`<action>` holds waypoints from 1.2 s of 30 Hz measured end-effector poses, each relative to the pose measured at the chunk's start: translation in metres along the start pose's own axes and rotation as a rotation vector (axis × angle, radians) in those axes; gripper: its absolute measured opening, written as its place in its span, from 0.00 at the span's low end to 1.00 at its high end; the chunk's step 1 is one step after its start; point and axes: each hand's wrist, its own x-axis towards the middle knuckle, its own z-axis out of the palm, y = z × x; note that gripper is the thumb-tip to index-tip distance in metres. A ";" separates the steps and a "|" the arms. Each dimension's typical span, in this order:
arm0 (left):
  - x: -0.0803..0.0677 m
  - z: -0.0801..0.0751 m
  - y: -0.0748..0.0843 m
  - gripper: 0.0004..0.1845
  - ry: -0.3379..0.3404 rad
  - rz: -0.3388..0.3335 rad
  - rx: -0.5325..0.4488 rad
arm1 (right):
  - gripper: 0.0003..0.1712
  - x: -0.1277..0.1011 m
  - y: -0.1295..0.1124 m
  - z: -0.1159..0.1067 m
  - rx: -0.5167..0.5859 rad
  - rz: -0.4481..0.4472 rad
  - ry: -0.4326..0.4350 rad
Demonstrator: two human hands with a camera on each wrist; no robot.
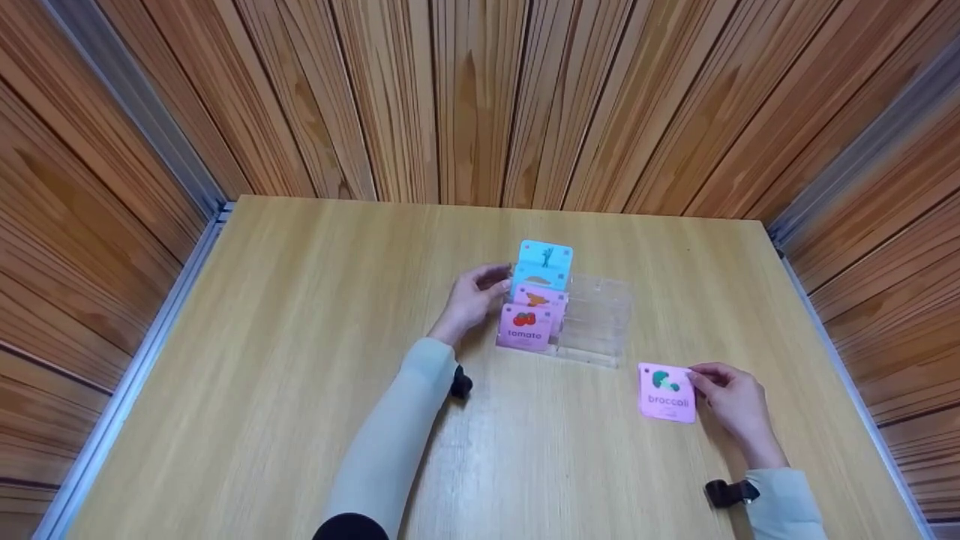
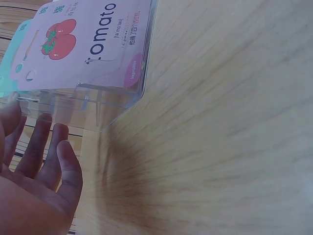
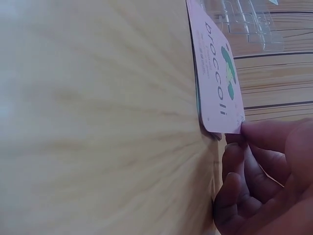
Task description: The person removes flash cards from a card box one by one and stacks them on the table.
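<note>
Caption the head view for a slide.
Right hand pinches the broccoli card; left hand rests by the clear holder of cards.

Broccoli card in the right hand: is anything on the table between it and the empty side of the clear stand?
Nothing visible. The right hand pinches the broccoli card at its edge, and only bare table lies between it and the clear stand. The stand's right-hand slots look empty; the tomato card and the left hand are on its far side.

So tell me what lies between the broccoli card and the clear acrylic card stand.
Only bare wooden table. In the head view, nothing sits between the broccoli card, pinched by the right hand, and the clear acrylic card stand.
</note>
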 end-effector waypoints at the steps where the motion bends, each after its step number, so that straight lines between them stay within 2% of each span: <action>1: 0.000 0.000 0.000 0.18 0.000 -0.001 0.001 | 0.19 0.000 0.000 0.000 0.003 0.005 -0.001; 8: -0.001 0.000 0.000 0.18 0.002 -0.010 -0.006 | 0.21 0.000 0.001 -0.001 0.006 0.012 0.037; 14: 0.001 0.000 -0.001 0.18 0.005 0.041 0.008 | 0.19 0.000 0.001 -0.002 0.048 -0.036 0.070; 24: -0.001 0.000 -0.001 0.17 0.004 0.030 0.018 | 0.20 -0.005 -0.011 -0.007 0.170 -0.018 0.023; 31: 0.000 0.000 -0.002 0.17 0.012 0.011 0.000 | 0.20 -0.006 -0.018 -0.008 0.122 -0.072 0.032; 36: 0.000 0.000 -0.001 0.18 0.015 0.011 -0.002 | 0.19 -0.006 -0.026 -0.008 0.126 -0.117 0.030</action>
